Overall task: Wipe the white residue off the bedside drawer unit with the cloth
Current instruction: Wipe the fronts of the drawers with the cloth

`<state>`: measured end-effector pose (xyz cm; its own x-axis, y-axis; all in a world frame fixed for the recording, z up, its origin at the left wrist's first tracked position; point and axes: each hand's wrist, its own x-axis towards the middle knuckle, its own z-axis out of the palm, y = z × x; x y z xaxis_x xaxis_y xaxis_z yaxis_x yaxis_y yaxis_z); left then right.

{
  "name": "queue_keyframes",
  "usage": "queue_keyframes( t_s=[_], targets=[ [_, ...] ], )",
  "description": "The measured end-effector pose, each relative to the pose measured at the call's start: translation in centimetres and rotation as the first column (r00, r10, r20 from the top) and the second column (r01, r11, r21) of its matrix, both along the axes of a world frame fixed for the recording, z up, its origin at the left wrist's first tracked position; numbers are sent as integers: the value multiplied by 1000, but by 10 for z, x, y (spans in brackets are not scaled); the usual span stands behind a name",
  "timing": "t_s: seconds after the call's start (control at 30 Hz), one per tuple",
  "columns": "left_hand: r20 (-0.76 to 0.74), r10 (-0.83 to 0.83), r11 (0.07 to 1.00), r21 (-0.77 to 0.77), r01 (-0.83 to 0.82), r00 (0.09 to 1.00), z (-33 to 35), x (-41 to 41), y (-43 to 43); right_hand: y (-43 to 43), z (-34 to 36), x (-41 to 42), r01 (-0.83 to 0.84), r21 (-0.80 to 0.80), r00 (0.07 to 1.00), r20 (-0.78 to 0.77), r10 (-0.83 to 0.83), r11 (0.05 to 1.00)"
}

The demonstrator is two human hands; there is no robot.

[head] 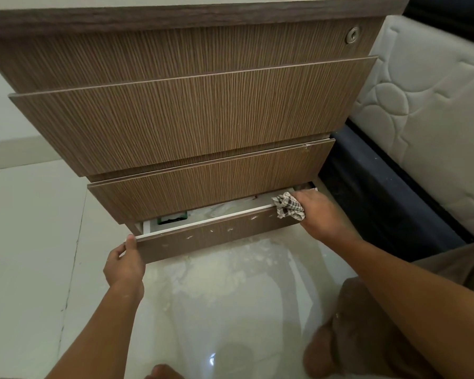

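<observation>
Cloth (288, 207), checked, bunched in right hand (319, 214), pressed on right end of bottom drawer (203, 236) top edge. Left hand (125, 265) grips drawer front's left end, thumb on top. Drawer pulled partly out; white specks (229, 229) dot its front. Powdery residue (246, 253) on near floor (25, 242). Mattress (427, 110) far right.

Both hands (125, 265) (322, 214) reach forward, fingers curled closed.

Left hand (124, 265) fingers hidden behind bottom drawer front (203, 237); drawer contents mostly hidden.
</observation>
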<state>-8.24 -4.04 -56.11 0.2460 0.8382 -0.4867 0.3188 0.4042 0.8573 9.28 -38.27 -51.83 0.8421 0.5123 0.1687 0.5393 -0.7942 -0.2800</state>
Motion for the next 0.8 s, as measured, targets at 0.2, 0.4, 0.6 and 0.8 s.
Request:
queue_keyframes(
  t_s=[0.2,0.4,0.6,0.8],
  targets=[
    [3,-1,1000,1,1,1000,-3,3,1,-2,9,-2,47,150,997,47,-55,988],
    [-9,-4,1000,1,4,1000,-3,2,1,0,9,-6,27,36,998,-49,-25,999],
    [-9,-4,1000,0,4,1000,-3,2,2,12,-3,-9,35,60,997,-74,-30,998],
    [0,-10,1000,-3,10,1000,0,1,1,47,-17,-25,0,86,1000,7,-1,996]
  ],
)
